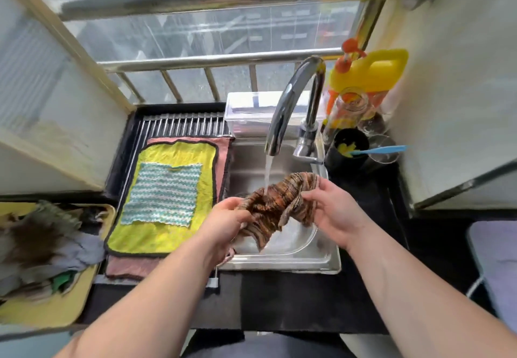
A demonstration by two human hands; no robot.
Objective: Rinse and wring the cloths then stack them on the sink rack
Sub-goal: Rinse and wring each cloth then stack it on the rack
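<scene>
Head view: the striped cloth [275, 204] is gripped by the left hand [227, 219] and right hand [334, 209] under the tap [285, 111], the sink [279, 264] floor being largely hidden.

One sink rack [179, 127] is carrying three cloths: pink cloth [131, 266], yellow cloth [156, 237], teal cloth [162, 194]. Two hands, left hand [226, 222] and right hand [335, 212], are holding one striped cloth [274, 204].

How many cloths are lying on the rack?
3, stacked: pink cloth at the bottom, yellow cloth on it, zigzag cloth on top. More may hide underneath.
</scene>
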